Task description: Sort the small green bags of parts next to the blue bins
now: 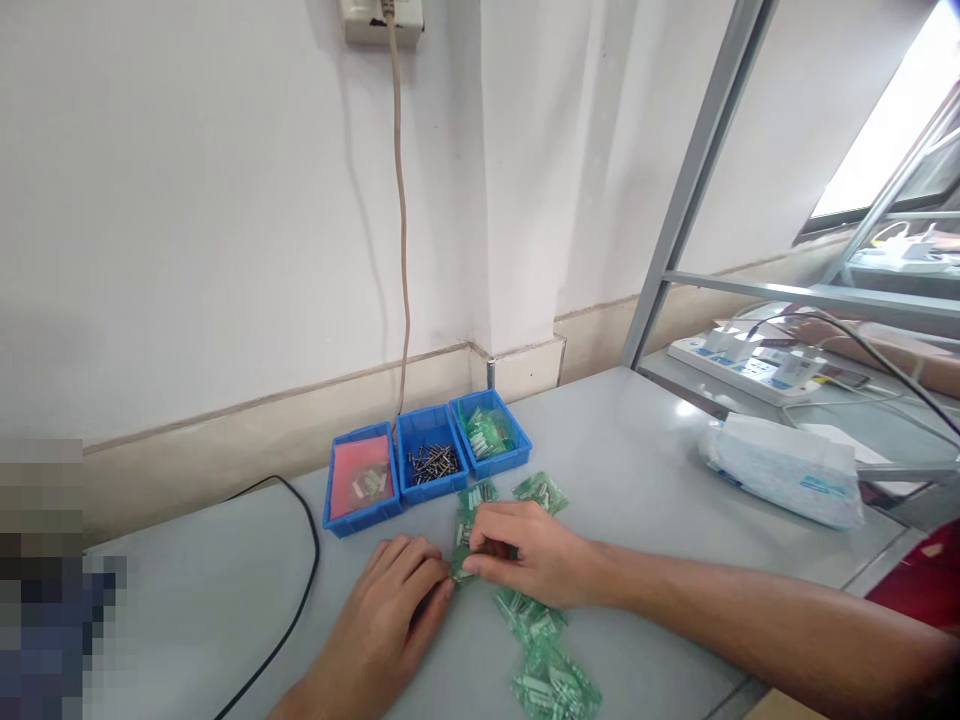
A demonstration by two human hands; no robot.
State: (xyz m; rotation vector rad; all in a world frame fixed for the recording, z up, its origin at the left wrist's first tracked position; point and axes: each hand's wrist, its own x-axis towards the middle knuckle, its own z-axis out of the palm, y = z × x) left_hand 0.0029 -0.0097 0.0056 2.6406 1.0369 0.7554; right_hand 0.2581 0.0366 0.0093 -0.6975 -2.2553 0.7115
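A small clear-green plastic bag (pixel 459 572) lies on the table between my two hands. My right hand (pixel 536 555) is closed in a pinch over the bag, its fingertips partly hiding it. My left hand (pixel 394 610) has its fingers curled, with thumb and index finger pressed together on the bag's left edge. Just beyond, more green bags (pixel 478 494) with small metallic-looking parts inside lie near my knuckles, and another bag (pixel 541 490) is behind my right hand. Nearer to me, below my right wrist, several filled green bags (pixel 556 685) overlap.
Three blue bins stand by the wall: one with a pink sheet (pixel 352 460) and a clear bag, one with loose screws (pixel 433 464), one with green bags (pixel 487 432). A black cable (pixel 315 530) crosses the left. A tissue pack (pixel 784 470) and power strip (pixel 739 365) are right.
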